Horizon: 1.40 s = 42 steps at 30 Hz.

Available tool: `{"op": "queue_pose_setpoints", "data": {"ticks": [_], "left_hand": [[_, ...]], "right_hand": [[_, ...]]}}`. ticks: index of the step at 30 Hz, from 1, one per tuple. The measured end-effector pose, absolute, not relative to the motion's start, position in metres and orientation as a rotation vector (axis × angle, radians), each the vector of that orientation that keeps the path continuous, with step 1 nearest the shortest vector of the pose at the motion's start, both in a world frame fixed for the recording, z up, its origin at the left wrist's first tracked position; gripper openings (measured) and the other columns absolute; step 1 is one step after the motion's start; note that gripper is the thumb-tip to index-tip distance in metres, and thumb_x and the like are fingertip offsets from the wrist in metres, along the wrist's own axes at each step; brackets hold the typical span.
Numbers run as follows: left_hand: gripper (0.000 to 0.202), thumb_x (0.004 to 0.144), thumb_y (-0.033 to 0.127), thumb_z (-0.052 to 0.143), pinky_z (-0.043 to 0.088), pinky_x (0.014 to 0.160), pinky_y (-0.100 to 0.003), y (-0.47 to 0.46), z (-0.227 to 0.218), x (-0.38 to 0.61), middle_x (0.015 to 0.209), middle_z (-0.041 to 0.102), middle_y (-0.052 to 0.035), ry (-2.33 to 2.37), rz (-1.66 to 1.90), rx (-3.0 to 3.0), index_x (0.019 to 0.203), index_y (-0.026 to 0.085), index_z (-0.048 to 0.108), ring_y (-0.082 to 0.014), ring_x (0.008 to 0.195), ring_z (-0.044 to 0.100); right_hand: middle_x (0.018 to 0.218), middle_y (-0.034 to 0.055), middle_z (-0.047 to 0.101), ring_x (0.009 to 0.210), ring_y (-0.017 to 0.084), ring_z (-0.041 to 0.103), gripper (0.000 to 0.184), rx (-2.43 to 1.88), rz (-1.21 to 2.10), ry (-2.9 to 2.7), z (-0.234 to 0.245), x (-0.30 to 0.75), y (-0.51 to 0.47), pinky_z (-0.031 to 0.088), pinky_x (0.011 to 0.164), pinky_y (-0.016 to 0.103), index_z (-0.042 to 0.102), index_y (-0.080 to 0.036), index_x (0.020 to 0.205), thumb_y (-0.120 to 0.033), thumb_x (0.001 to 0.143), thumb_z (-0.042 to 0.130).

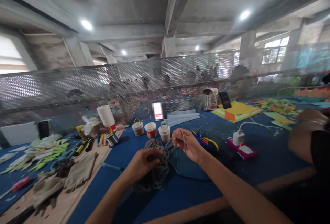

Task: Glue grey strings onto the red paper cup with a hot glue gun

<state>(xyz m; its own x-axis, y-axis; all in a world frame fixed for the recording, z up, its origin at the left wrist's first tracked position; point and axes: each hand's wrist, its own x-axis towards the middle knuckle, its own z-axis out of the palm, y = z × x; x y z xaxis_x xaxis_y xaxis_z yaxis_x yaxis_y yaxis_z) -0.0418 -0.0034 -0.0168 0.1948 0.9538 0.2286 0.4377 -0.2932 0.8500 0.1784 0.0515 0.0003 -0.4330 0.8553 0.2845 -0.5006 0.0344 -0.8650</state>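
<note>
A tangled heap of grey yarn [156, 176] lies on the blue tabletop in front of me. My left hand [144, 163] is at its left side, thumb and fingers curled round part of the heap. Slightly higher and to the right, my right hand [187, 144] pinches a grey strand drawn up from the heap, and a loop of it stands above the fingers. Just beyond the yarn are three small paper cups: one with a handle [138, 127], a red and white one [150, 130] and another with a handle [164, 132].
Right of my hands lie a blue and yellow tool [206, 142] and a magenta power strip [241, 149] with a charger. At left are gloves [81, 171], scissors, stacked cups [105, 116] and green paper pieces. Another person's arm [305, 136] reaches in from the right. A perforated metal screen stands behind.
</note>
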Motion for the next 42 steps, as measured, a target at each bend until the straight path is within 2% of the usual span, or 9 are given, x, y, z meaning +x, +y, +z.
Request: {"op": "queue_pose_setpoints", "data": {"ticks": [4, 10, 14, 19, 22, 27, 31, 36, 42], "left_hand": [[0.025, 0.082, 0.035, 0.067, 0.050, 0.070, -0.030, 0.001, -0.013, -0.045, 0.084, 0.074, -0.0075, 1.203, 1.089, 1.692, 0.100, 0.018, 0.073, -0.0217, 0.075, 0.066], [0.032, 0.084, 0.035, 0.066, 0.047, 0.047, -0.021, -0.005, -0.003, -0.048, 0.081, 0.069, -0.0061, 0.991, 1.127, 1.488, 0.111, 0.017, 0.068, -0.0121, 0.055, 0.057], [0.037, 0.077, 0.025, 0.074, 0.041, 0.039, -0.016, -0.010, -0.003, -0.046, 0.085, 0.069, -0.0042, 0.854, 1.103, 1.400, 0.112, 0.020, 0.067, -0.0065, 0.047, 0.051], [0.031, 0.075, 0.023, 0.069, 0.044, 0.041, -0.021, -0.009, -0.005, -0.047, 0.081, 0.071, -0.0044, 1.087, 1.185, 1.600, 0.107, 0.020, 0.069, -0.0108, 0.046, 0.053], [0.030, 0.071, 0.015, 0.064, 0.048, 0.054, -0.025, -0.005, -0.006, -0.051, 0.078, 0.072, -0.0029, 1.468, 1.393, 1.767, 0.099, 0.022, 0.073, -0.0168, 0.056, 0.061], [0.026, 0.074, 0.018, 0.063, 0.047, 0.072, -0.026, -0.004, -0.002, -0.059, 0.089, 0.072, -0.0024, 1.667, 1.691, 1.738, 0.097, 0.025, 0.073, -0.0208, 0.079, 0.062], [0.024, 0.082, 0.031, 0.065, 0.047, 0.065, -0.022, -0.007, 0.008, -0.061, 0.080, 0.069, 0.0000, 1.369, 1.829, 1.433, 0.105, 0.023, 0.068, -0.0151, 0.070, 0.062], [0.037, 0.083, 0.048, 0.061, 0.041, 0.044, -0.020, -0.005, 0.015, -0.061, 0.059, 0.058, 0.0016, 1.070, 1.634, 1.228, 0.100, 0.016, 0.069, -0.0106, 0.047, 0.049], [0.032, 0.082, 0.047, 0.065, 0.039, 0.036, -0.017, -0.014, 0.014, -0.070, 0.054, 0.062, 0.0007, 0.974, 1.507, 1.283, 0.095, 0.018, 0.071, -0.0100, 0.041, 0.051]], "right_hand": [[0.081, 0.0034, 0.061, 0.057, 0.008, 0.042, 0.034, -0.326, 1.649, -1.258, 0.003, 0.182, 0.050, 0.035, 0.052, 0.021, 0.055, -0.017, 0.067, -0.044, 0.077, 0.071], [0.055, -0.0070, 0.048, 0.048, 0.008, 0.039, 0.029, -0.538, 1.446, -1.604, -0.009, 0.171, 0.050, 0.029, 0.046, 0.020, 0.054, -0.019, 0.083, -0.044, 0.079, 0.070], [0.067, -0.0049, 0.056, 0.059, 0.011, 0.048, 0.043, -0.556, 1.185, -1.933, -0.023, 0.158, 0.044, 0.036, 0.055, 0.021, 0.061, -0.018, 0.108, -0.041, 0.075, 0.075], [0.071, -0.0016, 0.062, 0.065, 0.013, 0.052, 0.027, -0.632, 0.999, -2.076, -0.031, 0.153, 0.042, 0.037, 0.059, 0.023, 0.070, -0.016, 0.083, -0.043, 0.084, 0.063], [0.066, -0.0027, 0.058, 0.062, 0.012, 0.050, 0.024, -0.767, 0.824, -1.929, -0.027, 0.157, 0.045, 0.035, 0.058, 0.023, 0.068, -0.017, 0.078, -0.040, 0.084, 0.064], [0.056, -0.0030, 0.049, 0.054, 0.011, 0.041, 0.042, -0.699, 1.004, -1.731, -0.016, 0.165, 0.047, 0.030, 0.054, 0.024, 0.062, -0.016, 0.061, -0.046, 0.090, 0.053], [0.052, -0.0025, 0.047, 0.050, 0.010, 0.033, 0.048, -0.662, 1.219, -1.585, -0.010, 0.166, 0.046, 0.024, 0.050, 0.026, 0.059, -0.016, 0.055, -0.050, 0.088, 0.053], [0.054, 0.0002, 0.054, 0.051, 0.012, 0.037, 0.043, -0.690, 1.227, -1.435, -0.004, 0.167, 0.045, 0.029, 0.052, 0.027, 0.060, -0.018, 0.058, -0.050, 0.086, 0.055], [0.054, -0.0010, 0.049, 0.052, 0.013, 0.039, 0.045, -0.665, 1.248, -1.443, -0.004, 0.169, 0.047, 0.030, 0.053, 0.027, 0.054, -0.019, 0.056, -0.054, 0.083, 0.057]]}}
